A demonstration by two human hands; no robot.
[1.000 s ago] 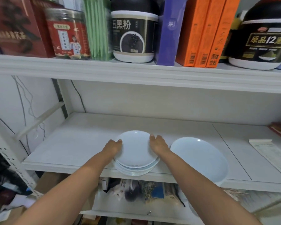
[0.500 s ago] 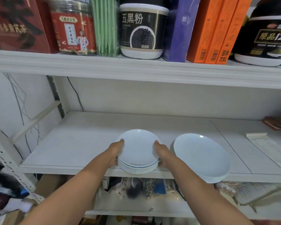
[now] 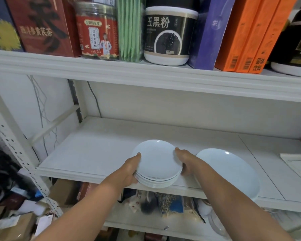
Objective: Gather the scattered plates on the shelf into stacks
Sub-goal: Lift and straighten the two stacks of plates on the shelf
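plate stack (image 3: 157,160) now higher, between left fingers (image 3: 135,159) and right fingers (image 3: 179,153)

The person is showing only bare limbs, the left forearm (image 3: 87,202) and the right forearm (image 3: 233,193) running uncovered from the near edge of the view to the left hand (image 3: 130,168) and the right hand (image 3: 185,160), both likewise bare.

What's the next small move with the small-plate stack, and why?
Probably set the stack of small plates deeper onto the shelf: left hand and right hand grip its sides, and it is at the front edge, beside the stack of large plates.
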